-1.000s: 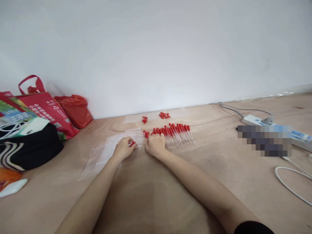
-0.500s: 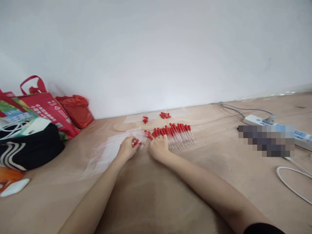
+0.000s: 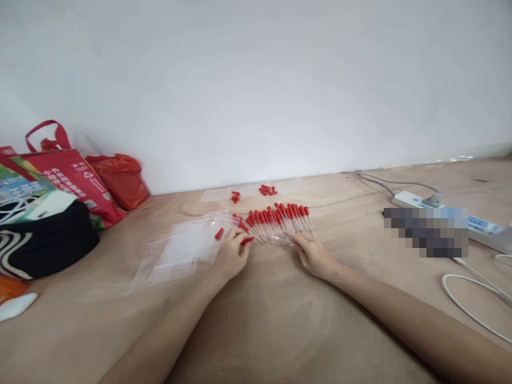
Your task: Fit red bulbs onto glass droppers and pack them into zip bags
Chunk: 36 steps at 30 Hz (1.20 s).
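My left hand (image 3: 232,255) pinches a red rubber dropper bulb (image 3: 247,241) at the left front of a row of droppers (image 3: 276,218). These have red bulbs at the far end and thin clear tubes pointing towards me. At the row's front, the fingers of my right hand (image 3: 314,255) are closed on a clear dropper tube (image 3: 282,240), which lies crosswise over the other tubes' tips. A loose red bulb (image 3: 218,233) rests on flat clear zip bags (image 3: 182,248) left of my left hand.
Near the wall lie two small clusters of red bulbs (image 3: 267,190) on clear bags (image 3: 216,195). Shopping bags (image 3: 68,176) and a black striped cloth item (image 3: 52,242) stand at the left. To the right are a power strip (image 3: 482,229), cables and a blurred-out dark object (image 3: 426,232).
My right hand has moved right from the row's left end and now has a clear tube. My left hand has shifted right with one bulb, and another bulb lies on the bags.
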Available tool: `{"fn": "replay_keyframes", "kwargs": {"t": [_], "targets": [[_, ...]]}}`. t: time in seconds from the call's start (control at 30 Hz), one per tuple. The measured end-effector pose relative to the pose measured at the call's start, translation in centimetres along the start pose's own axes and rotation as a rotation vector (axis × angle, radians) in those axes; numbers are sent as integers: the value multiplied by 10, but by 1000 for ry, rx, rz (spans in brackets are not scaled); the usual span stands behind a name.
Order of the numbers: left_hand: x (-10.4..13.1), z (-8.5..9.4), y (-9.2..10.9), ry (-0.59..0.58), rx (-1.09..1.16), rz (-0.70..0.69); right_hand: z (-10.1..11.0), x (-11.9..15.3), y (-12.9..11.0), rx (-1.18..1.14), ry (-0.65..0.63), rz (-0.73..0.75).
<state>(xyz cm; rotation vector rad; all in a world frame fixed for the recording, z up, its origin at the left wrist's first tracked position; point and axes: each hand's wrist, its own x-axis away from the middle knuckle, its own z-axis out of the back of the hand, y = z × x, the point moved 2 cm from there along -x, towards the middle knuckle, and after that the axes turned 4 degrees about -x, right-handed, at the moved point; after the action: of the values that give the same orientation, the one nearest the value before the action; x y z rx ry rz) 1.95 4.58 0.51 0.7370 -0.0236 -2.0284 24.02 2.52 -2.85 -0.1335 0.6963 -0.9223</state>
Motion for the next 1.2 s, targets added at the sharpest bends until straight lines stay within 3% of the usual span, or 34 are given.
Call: {"fn": "replay_keyframes", "kwargs": {"t": [0.17, 0.63, 0.93, 1.2], "targets": [[12, -14, 23, -28, 3, -98, -5, -3, -4, -42, -14, 31], [12, -15, 20, -23, 9, -144, -5, -6, -11, -38, -50, 35], [13, -14, 21, -1, 94, -257, 0, -9, -9, -95, -92, 43], [13, -17, 22, -66, 74, -296, 3, -12, -10, 71, -99, 116]]}}
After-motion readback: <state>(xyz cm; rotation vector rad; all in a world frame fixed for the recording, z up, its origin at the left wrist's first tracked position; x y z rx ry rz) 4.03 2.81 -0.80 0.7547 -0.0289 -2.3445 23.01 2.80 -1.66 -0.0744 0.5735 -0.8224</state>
